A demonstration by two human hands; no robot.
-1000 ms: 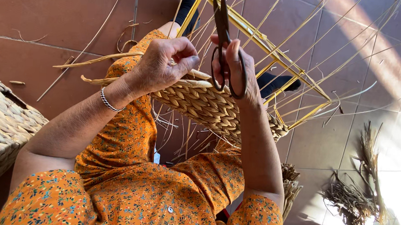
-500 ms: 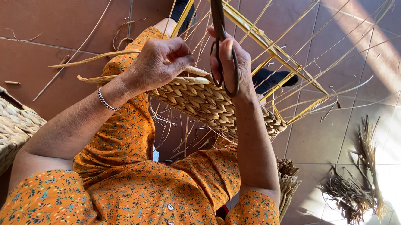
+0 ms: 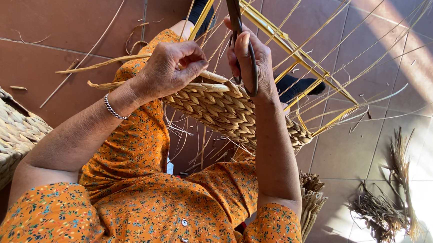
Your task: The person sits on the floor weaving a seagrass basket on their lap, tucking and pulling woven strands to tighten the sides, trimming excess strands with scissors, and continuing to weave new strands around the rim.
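Scissors [image 3: 239, 35] have risen slightly; the right hand [image 3: 250, 63] grips their handles, blades pointing away, over the weave [image 3: 227, 109] on the lap. Left hand [image 3: 172, 71], curled shut, pinches a strand [image 3: 105, 63] running leftward beside that rim.

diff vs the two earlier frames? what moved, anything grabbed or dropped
Little changed. The right hand slid slightly down onto the woven band's top edge, scissors still in its fingers, blades pointing up. The left hand curled tighter, still pinching a straw strand at the rim. Nothing was picked up or let go. The yellow frame, the basket and the floor scraps stayed put.
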